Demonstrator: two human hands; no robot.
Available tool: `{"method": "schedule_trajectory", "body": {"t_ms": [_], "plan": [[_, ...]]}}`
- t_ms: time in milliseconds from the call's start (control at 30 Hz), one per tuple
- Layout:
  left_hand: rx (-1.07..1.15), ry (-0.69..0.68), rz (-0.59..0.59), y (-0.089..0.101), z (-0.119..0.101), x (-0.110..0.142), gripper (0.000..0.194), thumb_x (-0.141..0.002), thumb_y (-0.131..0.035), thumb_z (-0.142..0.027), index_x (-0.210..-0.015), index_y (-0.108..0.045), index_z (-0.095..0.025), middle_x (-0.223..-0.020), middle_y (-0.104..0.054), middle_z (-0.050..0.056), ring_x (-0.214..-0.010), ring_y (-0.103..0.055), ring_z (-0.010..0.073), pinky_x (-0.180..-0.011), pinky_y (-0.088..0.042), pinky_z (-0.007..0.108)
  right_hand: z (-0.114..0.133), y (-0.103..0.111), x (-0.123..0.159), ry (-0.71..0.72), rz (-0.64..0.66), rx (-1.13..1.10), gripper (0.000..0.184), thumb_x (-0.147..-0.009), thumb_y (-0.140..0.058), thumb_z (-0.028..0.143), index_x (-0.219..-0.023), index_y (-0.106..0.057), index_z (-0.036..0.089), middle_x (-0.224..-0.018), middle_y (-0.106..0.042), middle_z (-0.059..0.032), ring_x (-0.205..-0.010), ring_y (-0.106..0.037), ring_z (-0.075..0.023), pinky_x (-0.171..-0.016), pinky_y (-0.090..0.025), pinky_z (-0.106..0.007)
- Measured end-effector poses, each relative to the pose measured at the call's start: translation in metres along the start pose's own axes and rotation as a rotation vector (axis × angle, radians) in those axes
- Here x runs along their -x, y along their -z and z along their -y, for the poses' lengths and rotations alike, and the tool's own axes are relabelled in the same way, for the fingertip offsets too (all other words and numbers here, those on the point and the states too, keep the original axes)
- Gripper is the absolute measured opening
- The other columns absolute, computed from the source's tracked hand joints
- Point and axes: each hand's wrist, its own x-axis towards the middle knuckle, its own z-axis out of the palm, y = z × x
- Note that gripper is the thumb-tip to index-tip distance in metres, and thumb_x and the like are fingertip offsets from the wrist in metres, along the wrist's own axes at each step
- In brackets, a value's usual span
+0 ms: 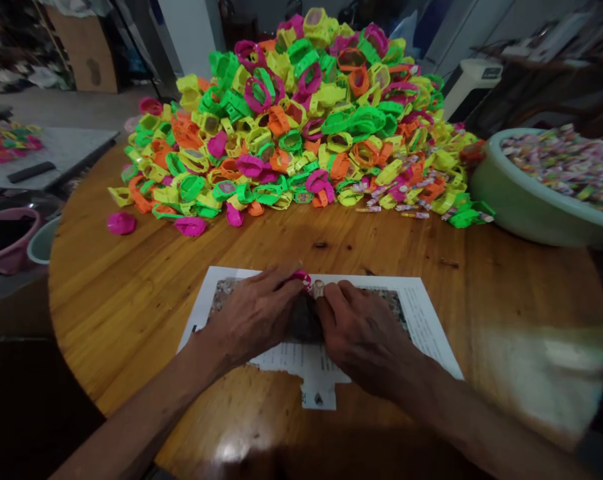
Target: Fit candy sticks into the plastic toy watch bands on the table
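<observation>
My left hand [254, 313] and my right hand [364, 333] meet over a printed sheet of paper [421, 320] on the round wooden table [131, 287]. The left fingers are closed on a small pink plastic ring piece [301, 277]. The right fingertips pinch a small pale piece [318, 288] right beside it. Both hands rest on the paper. Beyond them rises a big heap of toy rings [301, 120] in green, yellow, orange and pink.
A pale green basin [526, 200] full of small colourful pieces stands at the right. Loose pink pieces [121, 223] lie left of the heap. A pink tub [6, 240] sits low at the left, beside a grey side table [56, 153] with more rings.
</observation>
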Motion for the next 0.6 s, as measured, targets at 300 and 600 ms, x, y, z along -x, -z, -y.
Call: {"method": "schedule_trajectory", "body": {"t_ms": [300, 600], "plan": [[0.001, 0.028, 0.039, -0.002, 0.006, 0.003, 0.031, -0.092, -0.049, -0.005, -0.121, -0.056, -0.016, -0.129, -0.060, 0.012, -0.112, -0.063, 0.0235, -0.089, -0.059, 0.039, 0.005, 0.004, -0.006, 0.021, 0.095, -0.023, 0.019, -0.072, -0.054, 0.004, -0.087, -0.064, 0.010, -0.084, -0.054, -0.0123, -0.075, -0.052, -0.0273, -0.051, -0.030, -0.035], [-0.119, 0.236, -0.008, 0.057, 0.020, 0.058, 0.031, -0.097, -0.050, -0.027, -0.126, -0.055, -0.034, -0.126, -0.064, 0.000, -0.108, -0.067, 0.0197, -0.093, -0.059, 0.034, -0.095, -0.023, -0.026, -0.471, 0.072, -0.167, 0.028, -0.103, -0.037, 0.031, -0.096, -0.061, 0.019, -0.097, -0.066, -0.0058, -0.088, -0.062, -0.0164, -0.074, -0.041, -0.027]]}}
